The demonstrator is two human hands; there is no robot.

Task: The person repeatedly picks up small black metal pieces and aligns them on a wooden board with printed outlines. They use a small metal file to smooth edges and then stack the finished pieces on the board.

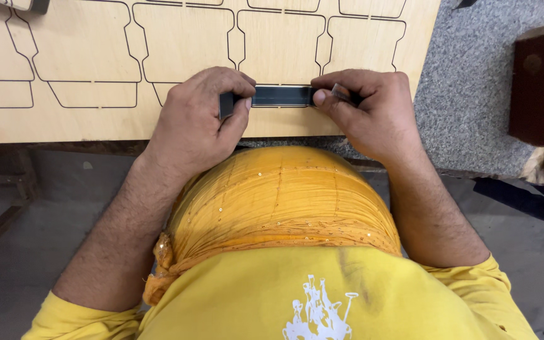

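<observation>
No packages, labels, signs or screens can be seen anywhere here.
</observation>
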